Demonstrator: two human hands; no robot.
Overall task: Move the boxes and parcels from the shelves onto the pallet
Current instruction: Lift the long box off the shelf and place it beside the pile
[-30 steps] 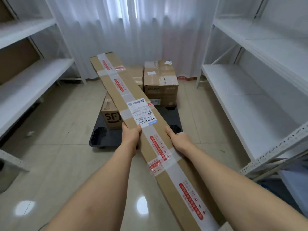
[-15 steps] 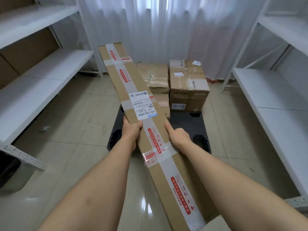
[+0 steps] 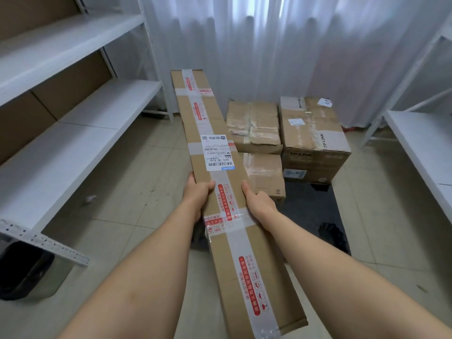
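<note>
While left hand (image 3: 197, 192) and right hand (image 3: 258, 200) grip its sides — long box (image 3: 215, 152), held above pallet (image 3: 325, 211) beside stacked boxes (image 3: 313, 133)

A shiny floor (image 3: 137, 192) of pale tiles is seen. White curtains (image 3: 256, 45) are hung at 12 o'clock, and daylight is let through them. White shelves (image 3: 73, 133) are set at 9 o'clock. More white shelves (image 3: 420, 143) are set at 3 o'clock. A dark bin (image 3: 24, 272) is kept at 8 o'clock.
</note>
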